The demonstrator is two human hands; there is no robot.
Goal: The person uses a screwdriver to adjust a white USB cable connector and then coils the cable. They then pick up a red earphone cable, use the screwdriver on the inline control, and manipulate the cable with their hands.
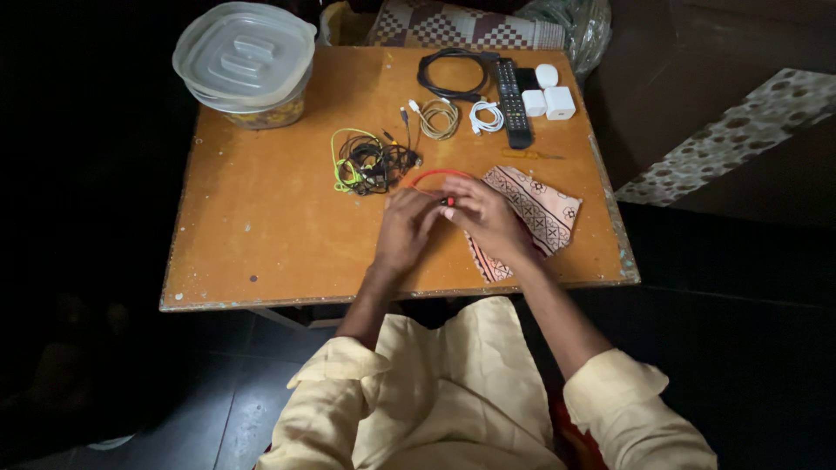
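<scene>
The orange counter carried everything within easy reach of the seated person: a stack of clear lidded tubs sat at the far left corner, out of the way, while a patterned cloth lay under the right forearm near the front edge. A black remote, a looped black cable, white chargers and small coiled cords lined the far edge, apparently already sorted apart from the tangled green and black wires. The left hand and right hand met at the middle, fingers curled and pinched closed on a thin red cable, whose loop arched just beyond the knuckles, wrists resting low on the counter.
</scene>
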